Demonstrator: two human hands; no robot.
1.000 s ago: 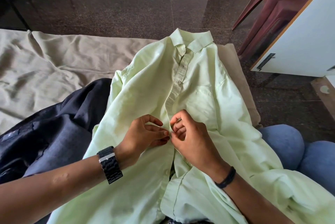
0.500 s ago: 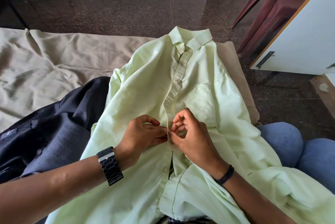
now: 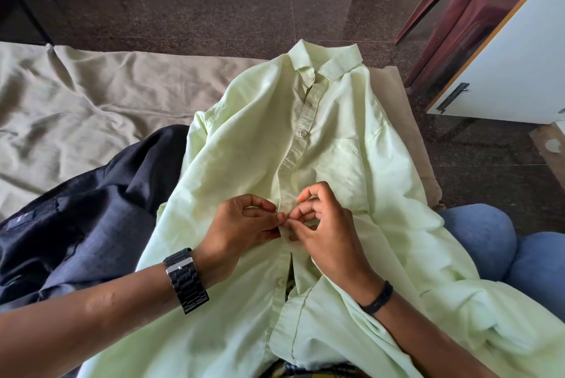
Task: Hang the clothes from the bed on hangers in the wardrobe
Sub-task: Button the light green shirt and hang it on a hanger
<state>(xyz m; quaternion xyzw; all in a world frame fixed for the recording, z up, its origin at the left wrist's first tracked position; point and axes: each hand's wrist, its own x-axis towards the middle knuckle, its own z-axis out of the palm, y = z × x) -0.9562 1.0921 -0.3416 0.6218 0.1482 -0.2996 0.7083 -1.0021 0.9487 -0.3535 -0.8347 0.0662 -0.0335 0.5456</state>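
Head view, the only view. One pale green shirt [image 3: 244, 145], long-sleeved, lies front-up on the bed [image 3: 76, 96] and over the person's lap, collar at the far end, hem at the near end. Judged light, soft and limp: it will sag and crease wherever it is not supported, and gives no grip problem, being matte woven cloth. Best taken at the collar or the two shoulder seams for hanging; the placket is the place for fine work only. Left hand [image 3: 244, 224]: thumb and fingers pinched together on the placket edge at mid-chest. Right hand [image 3: 324, 230]: fingertips pinched on the same spot from the other side, the two hands touching; whether a button sits between them cannot be told. Placket closed above the hands, gaping below them. Buttons visible: three above the hands, at least one below. One chest pocket, right of the placket. One dark garment [image 3: 79, 224], left of the shirt and partly under it, on the bed; judged heavier and of thicker cloth. No hangers in view. One white wardrobe door [image 3: 513, 65] with a dark handle, far right. One watch, left wrist; one black band, right wrist.
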